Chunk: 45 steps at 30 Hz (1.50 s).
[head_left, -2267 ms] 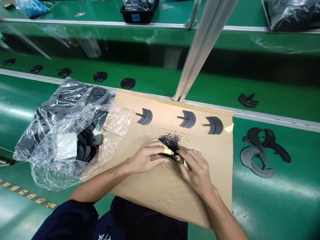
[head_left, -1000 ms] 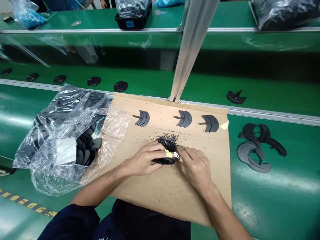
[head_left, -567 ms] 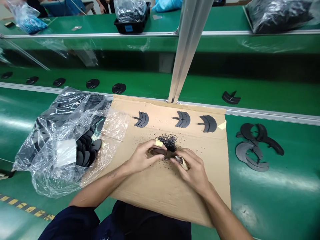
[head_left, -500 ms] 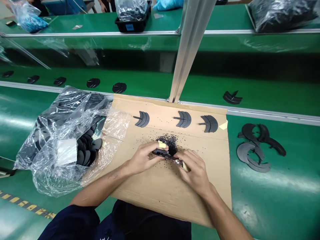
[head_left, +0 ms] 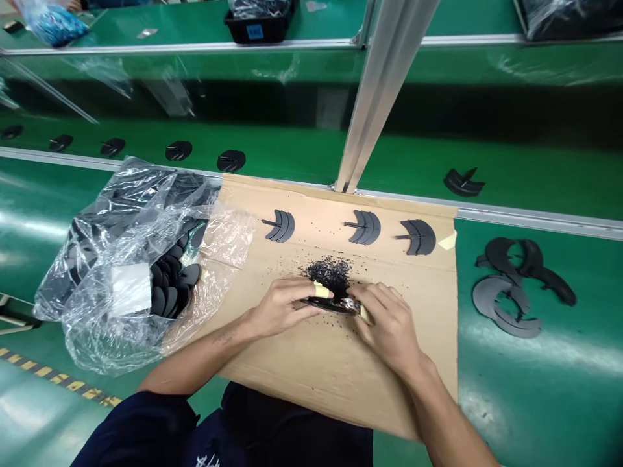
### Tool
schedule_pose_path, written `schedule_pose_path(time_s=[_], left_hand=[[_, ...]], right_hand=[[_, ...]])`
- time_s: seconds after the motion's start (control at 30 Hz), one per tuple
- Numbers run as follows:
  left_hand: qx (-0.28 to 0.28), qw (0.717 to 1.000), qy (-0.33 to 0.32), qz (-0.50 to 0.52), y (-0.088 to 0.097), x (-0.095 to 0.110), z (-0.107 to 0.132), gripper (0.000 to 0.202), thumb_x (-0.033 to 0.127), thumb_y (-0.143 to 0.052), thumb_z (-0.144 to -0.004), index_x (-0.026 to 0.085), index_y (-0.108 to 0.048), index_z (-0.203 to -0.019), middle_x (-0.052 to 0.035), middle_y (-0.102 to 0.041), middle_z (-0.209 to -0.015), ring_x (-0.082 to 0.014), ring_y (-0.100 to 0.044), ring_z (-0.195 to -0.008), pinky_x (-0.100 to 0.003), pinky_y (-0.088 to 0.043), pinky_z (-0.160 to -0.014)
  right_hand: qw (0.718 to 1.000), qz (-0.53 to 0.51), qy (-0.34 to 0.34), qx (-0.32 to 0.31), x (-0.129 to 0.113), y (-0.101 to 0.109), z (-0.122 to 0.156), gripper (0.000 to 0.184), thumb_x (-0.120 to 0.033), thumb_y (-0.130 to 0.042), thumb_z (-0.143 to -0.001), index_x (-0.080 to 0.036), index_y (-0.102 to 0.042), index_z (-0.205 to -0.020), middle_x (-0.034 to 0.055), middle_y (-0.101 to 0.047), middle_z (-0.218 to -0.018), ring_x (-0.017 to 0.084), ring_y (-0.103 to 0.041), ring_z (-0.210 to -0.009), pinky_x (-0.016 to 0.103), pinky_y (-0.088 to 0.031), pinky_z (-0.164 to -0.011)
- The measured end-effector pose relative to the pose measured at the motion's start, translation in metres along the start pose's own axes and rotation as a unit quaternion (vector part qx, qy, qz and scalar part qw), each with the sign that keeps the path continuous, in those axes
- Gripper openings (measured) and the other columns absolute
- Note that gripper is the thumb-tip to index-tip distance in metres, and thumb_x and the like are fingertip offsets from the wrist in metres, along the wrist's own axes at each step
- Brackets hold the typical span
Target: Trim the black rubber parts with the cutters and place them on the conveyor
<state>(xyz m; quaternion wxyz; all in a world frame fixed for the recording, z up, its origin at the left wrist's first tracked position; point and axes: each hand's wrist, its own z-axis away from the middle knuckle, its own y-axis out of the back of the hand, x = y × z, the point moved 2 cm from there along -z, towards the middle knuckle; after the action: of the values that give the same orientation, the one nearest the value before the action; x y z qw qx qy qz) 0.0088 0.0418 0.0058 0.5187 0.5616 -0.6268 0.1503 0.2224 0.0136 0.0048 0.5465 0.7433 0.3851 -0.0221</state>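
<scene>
Trimming in hand, seemingly: left hand [head_left: 280, 308] pinches flat black plastic piece [head_left: 324, 303] low over brown cardboard sheet [head_left: 311, 370]; right hand [head_left: 392, 324] grips small metal blade [head_left: 351, 306] against its edge, beside heap of black shavings [head_left: 331, 272]. Next stroke wants firm pinch, shallow angle.

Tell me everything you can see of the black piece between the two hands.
The black piece is thin, flat and dark, plastic-like, mostly hidden by fingers. It lies nearly level, low over the cardboard sheet, just nearer than the heap of black crumbs. The left hand pinches its left end, one fingertip wrapped in yellowish tape; the right hand holds a small shiny object at its right end. Its full outline cannot be told.
</scene>
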Motion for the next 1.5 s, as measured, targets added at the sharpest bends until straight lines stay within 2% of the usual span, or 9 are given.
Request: schedule_pose_path(time_s=[0.1, 0.37, 0.53, 0.77, 0.93, 1.03, 1.23, 1.37, 1.5], left_hand=[[-0.005, 1.000, -0.007, -0.006, 0.000, 0.002, 0.001, 0.019, 0.021, -0.070, -0.092, 0.016, -0.072, -0.109, -0.0059, -0.074, -0.083, -0.0131, -0.067, -0.069, -0.023, -0.055, -0.063], [-0.019, 0.998, -0.040, -0.041, -0.001, 0.004, 0.002, 0.018, 0.021, -0.066, -0.094, 0.016, -0.071, -0.110, -0.0070, -0.073, -0.083, -0.0142, -0.066, -0.070, -0.025, -0.054, -0.063], [-0.019, 0.998, -0.044, -0.048, -0.004, 0.000, 0.004, 0.019, 0.022, -0.063, -0.096, 0.015, -0.070, -0.113, -0.0073, -0.072, -0.084, -0.0146, -0.067, -0.074, -0.026, -0.057, -0.067], [-0.015, 0.997, -0.062, -0.053, -0.003, 0.002, 0.002, 0.017, 0.021, -0.065, -0.095, 0.014, -0.070, -0.110, -0.0071, -0.073, -0.081, -0.0144, -0.067, -0.070, -0.026, -0.057, -0.065], [-0.012, 0.996, -0.085, -0.030, -0.004, 0.004, 0.003, 0.020, 0.014, -0.066, -0.093, 0.014, -0.069, -0.113, -0.0099, -0.077, -0.090, -0.0162, -0.071, -0.078, -0.027, -0.060, -0.071], [-0.009, 0.995, -0.098, -0.030, -0.004, 0.005, 0.003, 0.022, 0.012, -0.066, -0.092, 0.015, -0.069, -0.114, -0.0102, -0.077, -0.092, -0.0165, -0.072, -0.079, -0.028, -0.060, -0.072], [-0.009, 0.995, -0.078, -0.058, -0.003, 0.007, 0.000, 0.014, 0.021, -0.066, -0.094, 0.014, -0.069, -0.106, -0.0052, -0.069, -0.077, -0.0146, -0.064, -0.068, -0.027, -0.054, -0.063], [-0.016, 0.994, -0.090, -0.051, -0.005, 0.008, 0.000, 0.011, 0.018, -0.062, -0.094, 0.015, -0.068, -0.104, -0.0056, -0.068, -0.077, -0.0160, -0.061, -0.072, -0.030, -0.053, -0.069], [-0.026, 0.992, -0.076, -0.098, -0.008, 0.006, 0.002, 0.013, 0.018, -0.064, -0.093, 0.017, -0.069, -0.105, -0.0072, -0.071, -0.083, -0.0194, -0.060, -0.082, -0.034, -0.051, -0.077]], right_hand=[[0.999, 0.018, 0.016, -0.021, -0.001, -0.004, 0.001, 0.032, -0.006, -0.048, -0.086, -0.018, -0.063, -0.113, 0.0087, -0.071, -0.092, 0.023, -0.062, -0.085, 0.035, -0.044, -0.070], [0.999, 0.035, 0.041, -0.006, -0.006, -0.004, -0.002, 0.030, -0.002, -0.045, -0.087, -0.015, -0.064, -0.107, 0.0079, -0.069, -0.084, 0.021, -0.059, -0.077, 0.032, -0.040, -0.066], [0.998, 0.050, 0.036, -0.002, -0.007, -0.005, -0.001, 0.029, 0.000, -0.045, -0.089, -0.015, -0.064, -0.106, 0.0071, -0.069, -0.083, 0.020, -0.060, -0.077, 0.031, -0.040, -0.065], [0.997, 0.069, 0.027, -0.004, -0.011, -0.003, -0.001, 0.028, -0.001, -0.048, -0.090, -0.014, -0.066, -0.106, 0.0075, -0.071, -0.085, 0.019, -0.058, -0.075, 0.031, -0.039, -0.062], [0.994, 0.102, 0.041, -0.005, -0.015, 0.000, -0.001, 0.021, -0.005, -0.049, -0.095, -0.013, -0.067, -0.104, 0.0067, -0.072, -0.082, 0.018, -0.061, -0.073, 0.031, -0.043, -0.064], [0.995, 0.095, 0.042, 0.000, -0.015, -0.001, 0.000, 0.026, -0.002, -0.045, -0.095, -0.014, -0.067, -0.101, 0.0054, -0.073, -0.080, 0.017, -0.064, -0.073, 0.030, -0.046, -0.065], [0.999, 0.044, 0.011, 0.016, -0.008, -0.004, 0.002, 0.024, -0.005, -0.048, -0.093, -0.017, -0.068, -0.100, 0.0044, -0.073, -0.080, 0.016, -0.066, -0.072, 0.029, -0.050, -0.067], [0.996, 0.091, 0.002, 0.007, -0.006, -0.004, 0.002, 0.023, -0.006, -0.051, -0.093, -0.016, -0.069, -0.104, 0.0069, -0.074, -0.086, 0.018, -0.065, -0.075, 0.030, -0.046, -0.066], [0.995, 0.100, 0.005, -0.014, -0.008, -0.006, 0.002, 0.027, -0.005, -0.053, -0.089, -0.015, -0.069, -0.109, 0.0091, -0.074, -0.091, 0.020, -0.063, -0.080, 0.032, -0.043, -0.066]])
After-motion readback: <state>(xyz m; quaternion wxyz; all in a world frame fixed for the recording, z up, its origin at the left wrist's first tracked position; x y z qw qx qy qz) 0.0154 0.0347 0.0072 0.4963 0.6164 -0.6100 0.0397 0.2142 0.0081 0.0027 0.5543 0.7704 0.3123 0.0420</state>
